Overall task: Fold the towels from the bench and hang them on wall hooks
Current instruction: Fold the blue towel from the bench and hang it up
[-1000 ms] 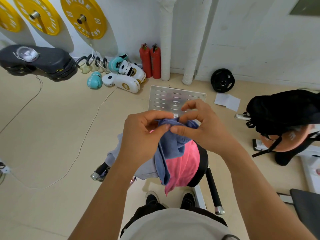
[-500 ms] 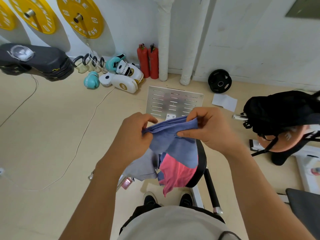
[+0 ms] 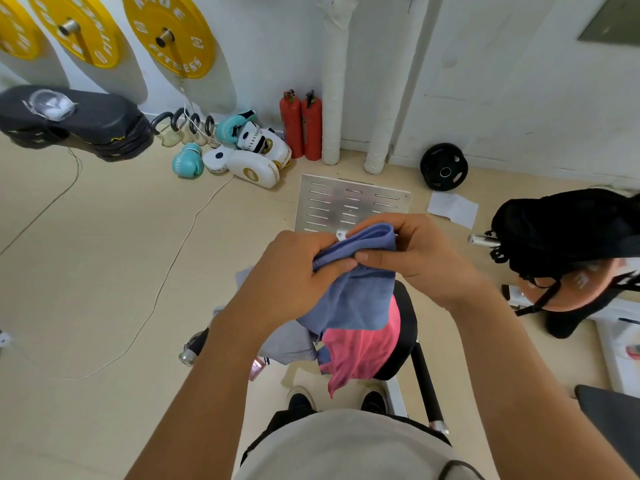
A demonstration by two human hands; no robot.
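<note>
You hold the blue towel (image 3: 353, 292) up in front of you with both hands, over the black padded desk (image 3: 407, 327). Your left hand (image 3: 294, 271) has its grip clamped on the towel's upper edge at the left, fingers curled round the cloth; your right hand (image 3: 415, 251) pinches the same folded edge at the right, thumb under and fingers over the top. The two hands nearly touch. The rest of the blue towel hangs down between your forearms. Below it a pink towel (image 3: 363, 348) drapes over the desk's near end, and a grey towel (image 3: 287, 341) lies beside it to the left, partly hidden by your left forearm.

Your shoes (image 3: 375, 400) show on the floor under the pink towel. Beyond your hands lies a slotted metal plate (image 3: 346, 202) on the floor, its near edge hidden behind the towel. Further back, white strike pads (image 3: 256, 171) read "GINGPAI", next to teal boxing gloves (image 3: 188, 161) whose writing is too small to read. Two red fire extinguishers (image 3: 301, 126) stand against the wall. Yellow weight plates (image 3: 169, 32) on the wall read "FITNESS". A black bag (image 3: 568, 230) sits at the right.
</note>
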